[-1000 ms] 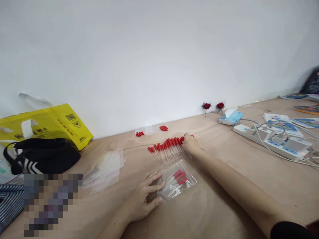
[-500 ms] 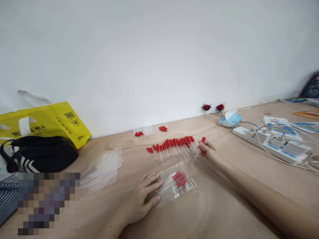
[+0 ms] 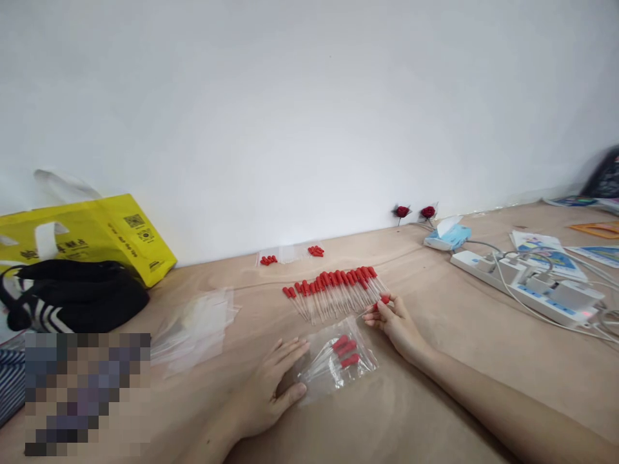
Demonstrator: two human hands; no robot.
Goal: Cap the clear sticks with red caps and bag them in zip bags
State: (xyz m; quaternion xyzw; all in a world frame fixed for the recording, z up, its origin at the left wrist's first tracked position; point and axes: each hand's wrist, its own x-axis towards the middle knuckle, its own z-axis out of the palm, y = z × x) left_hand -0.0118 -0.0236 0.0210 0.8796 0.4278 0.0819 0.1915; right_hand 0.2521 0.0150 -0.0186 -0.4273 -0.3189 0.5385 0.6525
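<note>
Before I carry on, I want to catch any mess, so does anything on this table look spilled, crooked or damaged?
Nothing looks spilled or damaged. The untidiest spots are the stack of clear bags, fanned unevenly at left, and the cables, tangled over the power strip at right. The row of red-capped droppers is slightly uneven.

A clear zip bag [image 3: 338,364] lies flat on the table with red-capped droppers inside; beyond it, more droppers [image 3: 333,290] fan in a slanting row, red caps toward the wall.
</note>
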